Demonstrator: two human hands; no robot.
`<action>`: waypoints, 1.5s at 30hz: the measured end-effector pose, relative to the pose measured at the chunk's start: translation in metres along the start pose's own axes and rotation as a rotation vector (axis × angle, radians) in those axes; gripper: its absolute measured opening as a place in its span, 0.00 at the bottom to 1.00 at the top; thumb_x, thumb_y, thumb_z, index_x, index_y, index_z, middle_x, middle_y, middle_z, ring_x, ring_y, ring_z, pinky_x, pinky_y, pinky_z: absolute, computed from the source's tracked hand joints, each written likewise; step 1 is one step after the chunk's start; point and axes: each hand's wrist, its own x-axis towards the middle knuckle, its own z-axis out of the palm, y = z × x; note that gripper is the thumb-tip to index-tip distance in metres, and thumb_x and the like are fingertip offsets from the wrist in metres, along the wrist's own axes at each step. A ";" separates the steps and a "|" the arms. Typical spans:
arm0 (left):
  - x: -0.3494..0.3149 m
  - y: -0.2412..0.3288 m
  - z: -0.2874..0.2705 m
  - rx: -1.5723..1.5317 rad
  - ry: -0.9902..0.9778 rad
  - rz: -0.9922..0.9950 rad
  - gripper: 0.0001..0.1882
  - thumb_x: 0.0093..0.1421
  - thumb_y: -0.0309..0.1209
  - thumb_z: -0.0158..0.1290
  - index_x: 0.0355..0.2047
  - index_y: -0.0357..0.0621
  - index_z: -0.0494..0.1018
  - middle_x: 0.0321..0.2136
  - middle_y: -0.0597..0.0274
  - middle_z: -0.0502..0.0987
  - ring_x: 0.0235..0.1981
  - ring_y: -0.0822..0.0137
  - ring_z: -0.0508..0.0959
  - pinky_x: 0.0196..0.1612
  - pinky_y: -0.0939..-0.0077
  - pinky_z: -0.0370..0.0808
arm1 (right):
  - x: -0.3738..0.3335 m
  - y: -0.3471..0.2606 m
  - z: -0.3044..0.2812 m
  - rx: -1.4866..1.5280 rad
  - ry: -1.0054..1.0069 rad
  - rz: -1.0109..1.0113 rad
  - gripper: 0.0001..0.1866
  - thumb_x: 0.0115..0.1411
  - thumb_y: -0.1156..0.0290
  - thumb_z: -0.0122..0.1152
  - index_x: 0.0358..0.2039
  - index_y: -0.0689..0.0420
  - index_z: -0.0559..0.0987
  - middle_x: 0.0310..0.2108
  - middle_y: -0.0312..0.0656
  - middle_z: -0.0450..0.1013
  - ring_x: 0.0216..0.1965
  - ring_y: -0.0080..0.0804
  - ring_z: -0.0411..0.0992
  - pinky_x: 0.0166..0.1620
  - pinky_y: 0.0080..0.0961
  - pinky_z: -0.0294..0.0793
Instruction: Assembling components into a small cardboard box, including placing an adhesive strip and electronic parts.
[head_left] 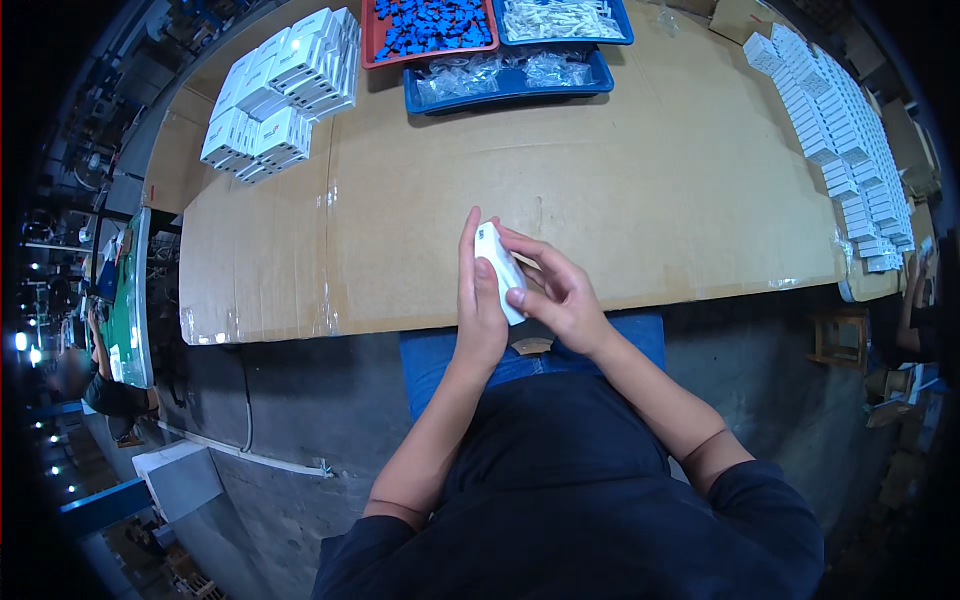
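While one cardboard-covered table [620,200] spreads widest, two stacks of white boxes flank it, left stack [265,90] and right stack [850,150], boxes too crowded to count. Three trays along far side: red tray [430,58], upper blue tray [565,41], lower blue tray [510,99]. Two hands: left hand [482,318], fingers nearly straight; right hand [568,300], fingers curled; both gripping one small white box [504,264] by near table edge.

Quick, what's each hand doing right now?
Left hand: closed on a small white box, thumb against it.
Right hand: holding the same box from its right side, thumb near the lower end.
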 end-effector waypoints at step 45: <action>0.002 -0.023 -0.009 0.181 0.112 0.380 0.54 0.60 0.61 0.50 0.74 0.33 0.47 0.63 0.40 0.62 0.65 0.51 0.65 0.68 0.55 0.61 | 0.002 -0.028 0.030 0.173 0.080 0.366 0.28 0.70 0.69 0.61 0.67 0.65 0.66 0.61 0.51 0.71 0.62 0.32 0.71 0.63 0.29 0.71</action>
